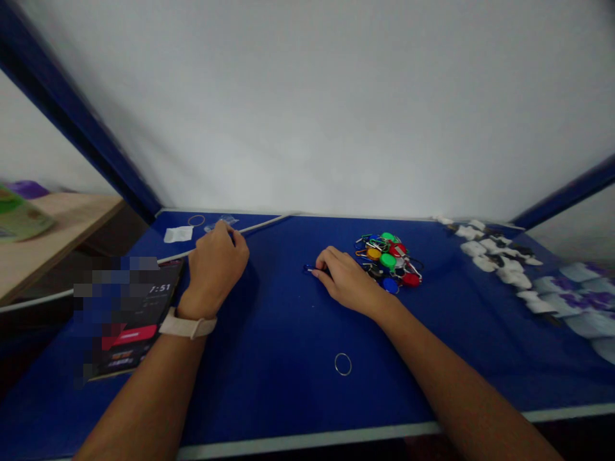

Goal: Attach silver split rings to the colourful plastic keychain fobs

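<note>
My right hand rests on the blue tabletop with thumb and fingers closed around a small blue carabiner clip. Only the clip's end pokes out; the rest is hidden under the fingers. Just beyond that wrist lies a pile of carabiner badge reels in green, red, blue, orange and black. My left hand, a beige band on its wrist, is at the far left with curled fingers beside a clear plastic bag. Its fingertips are hidden, so what they hold does not show. Nearer the front edge lies a thin metal ring.
A phone lies left of my left forearm, near a white cable. Behind are a white packet and a thin loop. White-and-black bundles and pale blue-purple packs line the right side. A white panel closes the back.
</note>
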Demonstrator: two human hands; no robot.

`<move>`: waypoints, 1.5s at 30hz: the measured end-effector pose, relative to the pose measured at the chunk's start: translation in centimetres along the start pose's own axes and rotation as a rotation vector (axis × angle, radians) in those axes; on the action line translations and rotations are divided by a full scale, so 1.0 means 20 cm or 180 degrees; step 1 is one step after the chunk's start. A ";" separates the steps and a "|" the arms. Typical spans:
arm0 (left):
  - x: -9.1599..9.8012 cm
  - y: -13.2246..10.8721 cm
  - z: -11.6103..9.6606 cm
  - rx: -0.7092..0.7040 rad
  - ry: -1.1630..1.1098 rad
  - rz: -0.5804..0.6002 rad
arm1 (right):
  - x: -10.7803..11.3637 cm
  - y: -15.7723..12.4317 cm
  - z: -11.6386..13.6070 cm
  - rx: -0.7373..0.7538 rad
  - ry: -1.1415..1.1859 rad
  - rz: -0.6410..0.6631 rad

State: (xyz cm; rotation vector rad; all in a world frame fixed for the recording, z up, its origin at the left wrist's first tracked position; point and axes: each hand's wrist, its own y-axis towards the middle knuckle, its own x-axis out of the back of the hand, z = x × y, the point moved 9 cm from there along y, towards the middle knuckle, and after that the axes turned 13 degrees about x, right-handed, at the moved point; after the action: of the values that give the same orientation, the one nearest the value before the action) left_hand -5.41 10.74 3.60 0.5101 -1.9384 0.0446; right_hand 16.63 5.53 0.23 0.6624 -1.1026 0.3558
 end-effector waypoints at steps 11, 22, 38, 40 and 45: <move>0.02 0.06 0.09 0.0316 0.0296 -0.0002 | -0.01 0.00 0.00 0.0050 -0.0036 0.0013; 0.07 0.04 0.10 0.0508 0.0297 -0.0001 | 0.00 -0.01 0.01 0.0033 -0.0028 0.0078; 0.09 0.07 0.17 0.0808 0.0306 -0.0005 | 0.00 -0.02 0.00 0.0015 0.0026 0.0109; 0.09 0.07 0.17 0.0831 0.0310 -0.0015 | 0.00 -0.02 0.00 0.0022 0.0025 0.0103; 0.10 0.06 0.15 0.0745 0.0304 -0.0002 | 0.00 -0.01 0.00 0.0027 0.0011 0.0100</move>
State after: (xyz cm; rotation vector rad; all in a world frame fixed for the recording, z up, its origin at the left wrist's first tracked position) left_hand -9.08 10.39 4.30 0.6511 -1.8492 0.2932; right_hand 16.80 5.28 0.22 0.6523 -1.1097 0.3886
